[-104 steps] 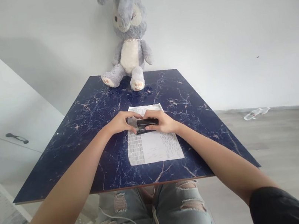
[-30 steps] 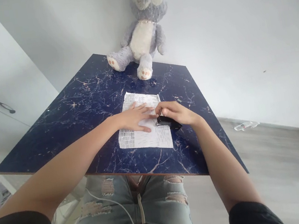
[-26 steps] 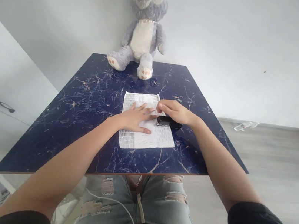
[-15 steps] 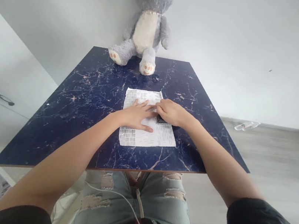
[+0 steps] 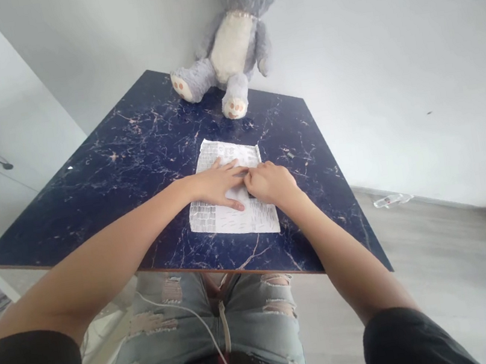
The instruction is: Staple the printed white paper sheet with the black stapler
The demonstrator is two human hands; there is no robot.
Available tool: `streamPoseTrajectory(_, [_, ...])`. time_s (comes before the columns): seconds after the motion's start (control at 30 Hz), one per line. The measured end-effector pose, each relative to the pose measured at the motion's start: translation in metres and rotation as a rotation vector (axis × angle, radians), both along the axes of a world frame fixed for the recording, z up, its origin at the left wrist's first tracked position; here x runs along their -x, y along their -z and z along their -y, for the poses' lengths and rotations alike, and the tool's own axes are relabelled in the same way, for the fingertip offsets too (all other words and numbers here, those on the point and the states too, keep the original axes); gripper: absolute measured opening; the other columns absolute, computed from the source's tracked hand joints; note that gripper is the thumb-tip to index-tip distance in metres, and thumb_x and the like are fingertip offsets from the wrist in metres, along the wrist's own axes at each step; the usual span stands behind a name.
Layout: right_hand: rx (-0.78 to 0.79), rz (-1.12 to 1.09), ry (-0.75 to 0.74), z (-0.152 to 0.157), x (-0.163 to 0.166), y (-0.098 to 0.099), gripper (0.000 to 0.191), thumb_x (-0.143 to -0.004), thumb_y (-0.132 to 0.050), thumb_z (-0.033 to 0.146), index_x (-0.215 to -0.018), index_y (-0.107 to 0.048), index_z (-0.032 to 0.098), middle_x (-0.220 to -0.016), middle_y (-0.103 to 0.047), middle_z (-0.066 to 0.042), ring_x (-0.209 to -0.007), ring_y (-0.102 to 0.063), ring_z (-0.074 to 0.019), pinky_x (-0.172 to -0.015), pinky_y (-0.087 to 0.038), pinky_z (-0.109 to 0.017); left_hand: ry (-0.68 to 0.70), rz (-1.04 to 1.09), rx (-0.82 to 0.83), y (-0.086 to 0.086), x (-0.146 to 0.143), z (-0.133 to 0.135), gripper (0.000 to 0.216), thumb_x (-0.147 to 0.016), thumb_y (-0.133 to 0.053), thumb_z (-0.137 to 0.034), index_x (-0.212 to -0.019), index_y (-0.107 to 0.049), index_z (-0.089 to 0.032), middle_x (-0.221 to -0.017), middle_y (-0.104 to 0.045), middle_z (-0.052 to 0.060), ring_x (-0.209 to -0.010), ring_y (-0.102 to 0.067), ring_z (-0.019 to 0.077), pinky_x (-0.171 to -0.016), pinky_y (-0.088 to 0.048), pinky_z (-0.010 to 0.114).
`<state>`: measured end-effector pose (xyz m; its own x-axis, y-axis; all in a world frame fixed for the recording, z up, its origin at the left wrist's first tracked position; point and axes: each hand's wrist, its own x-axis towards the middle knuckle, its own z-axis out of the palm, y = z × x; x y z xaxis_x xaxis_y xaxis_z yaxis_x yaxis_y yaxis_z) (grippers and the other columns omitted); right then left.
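Your left hand lies flat on the paper, fingers spread wide; your right curls over the mostly hidden stapler, grip unclear.

Marbled table (dark blue), paper, plush toy

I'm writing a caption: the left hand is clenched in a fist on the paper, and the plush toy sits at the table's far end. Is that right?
Not quite: the head view shows the left hand spread open on the paper, not clenched. The plush toy does sit at the far end of the table.
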<state>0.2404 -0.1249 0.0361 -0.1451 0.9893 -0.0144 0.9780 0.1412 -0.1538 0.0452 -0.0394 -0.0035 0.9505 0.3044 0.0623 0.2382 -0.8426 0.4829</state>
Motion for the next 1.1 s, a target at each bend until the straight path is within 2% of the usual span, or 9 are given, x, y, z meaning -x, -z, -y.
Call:
streamPoseTrajectory(0.17, [0.237,-0.422,-0.321,-0.005,-0.042,-0.019,0.057,-0.110,-0.031,0.057,-0.092,-0.068,0.018,-0.092,-0.070,-0.009,-0.082,-0.059,-0.0214,-0.081,-0.045,-0.037,0.016,-0.080,-0.041,-0.012,0.005,0.002,0.088,-0.083,-0.071,-0.070,-0.161,-0.043,-0.041,-0.175,-0.029,0.001,-0.163,-0.013,0.0407,-0.131,0.000,0.060])
streamPoseTrajectory(0.3, [0.417,-0.429,-0.593,-0.003,-0.088,-0.031,0.048,-0.091,-0.069,0.064,-0.108,-0.069,0.019,-0.102,-0.069,-0.006,-0.087,-0.058,-0.0199,-0.079,-0.043,-0.033,0.020,-0.126,-0.072,-0.014,0.005,0.003,0.088,-0.084,-0.068,-0.072,-0.163,-0.041,-0.043,-0.176,-0.025,-0.001,-0.164,-0.011,0.0393,-0.131,0.003,0.057])
streamPoseTrajectory(0.43, [0.361,-0.407,-0.458,0.003,-0.125,-0.042,0.033,-0.088,-0.075,0.051,-0.084,-0.065,0.020,-0.078,-0.059,0.001,-0.069,-0.050,-0.0142,-0.064,-0.036,-0.029,0.012,-0.104,-0.076,-0.010,0.005,0.001,0.092,-0.083,-0.070,-0.074,-0.163,-0.040,-0.041,-0.176,-0.025,0.001,-0.163,-0.013,0.0392,-0.131,0.001,0.056])
streamPoseTrajectory(0.53, [0.226,-0.611,-0.232,0.007,-0.130,-0.046,0.033,-0.088,-0.073,0.051,-0.089,-0.065,0.020,-0.079,-0.062,-0.001,-0.067,-0.054,-0.0149,-0.061,-0.036,-0.030,-0.014,-0.031,-0.075,-0.008,0.005,-0.003,0.093,-0.081,-0.074,-0.072,-0.161,-0.044,-0.035,-0.174,-0.031,0.006,-0.160,-0.025,0.0385,-0.131,-0.009,0.054])
streamPoseTrajectory(0.63, [-0.069,-0.759,0.081,0.004,-0.104,-0.041,0.032,-0.090,-0.067,0.050,-0.095,-0.062,0.019,-0.080,-0.064,-0.003,-0.065,-0.056,-0.0161,-0.059,-0.037,-0.030,-0.105,0.141,-0.078,-0.008,0.005,-0.013,0.063,-0.090,-0.070,-0.061,-0.143,-0.062,-0.026,-0.161,-0.050,0.011,-0.147,-0.047,0.0344,-0.123,-0.030,0.048])
streamPoseTrajectory(0.7, [-0.191,-0.678,0.176,-0.001,-0.075,-0.035,0.029,-0.087,-0.069,0.046,-0.088,-0.061,0.018,-0.075,-0.061,-0.003,-0.063,-0.053,-0.0155,-0.059,-0.035,-0.030,-0.198,0.287,-0.082,-0.009,0.007,-0.021,0.035,-0.099,-0.061,-0.048,-0.120,-0.070,-0.021,-0.139,-0.066,0.012,-0.128,-0.062,0.0299,-0.112,-0.041,0.044])
streamPoseTrajectory(0.8, [-0.104,-0.576,0.130,-0.009,-0.030,-0.020,0.026,-0.085,-0.070,0.042,-0.082,-0.061,0.018,-0.074,-0.063,-0.003,-0.062,-0.053,-0.0147,-0.059,-0.035,-0.029,-0.394,0.507,-0.065,-0.011,0.014,-0.032,0.023,-0.104,-0.051,-0.035,-0.100,-0.067,-0.019,-0.104,-0.071,0.008,-0.097,-0.067,0.0226,-0.092,-0.048,0.037])
streamPoseTrajectory(0.93, [-0.045,-0.426,0.076,-0.013,0.010,-0.001,0.020,-0.086,-0.068,0.035,-0.082,-0.058,0.019,-0.077,-0.065,-0.005,-0.068,-0.055,-0.0166,-0.063,-0.036,-0.029,-0.592,0.687,-0.024,-0.013,0.022,-0.042,0.019,-0.102,-0.050,-0.030,-0.091,-0.062,-0.019,-0.085,-0.065,0.003,-0.078,-0.059,0.0176,-0.075,-0.044,0.030])
streamPoseTrajectory(1.1, [-0.019,-0.418,0.056,0.009,0.003,0.008,0.014,-0.087,-0.064,0.031,-0.084,-0.054,0.021,-0.078,-0.066,-0.005,-0.068,-0.056,-0.0178,-0.063,-0.036,-0.029,-0.606,0.697,0.053,-0.010,0.023,-0.047,0.018,-0.100,-0.051,-0.032,-0.090,-0.061,-0.020,-0.081,-0.062,0.001,-0.072,-0.056,0.0163,-0.071,-0.042,0.030])
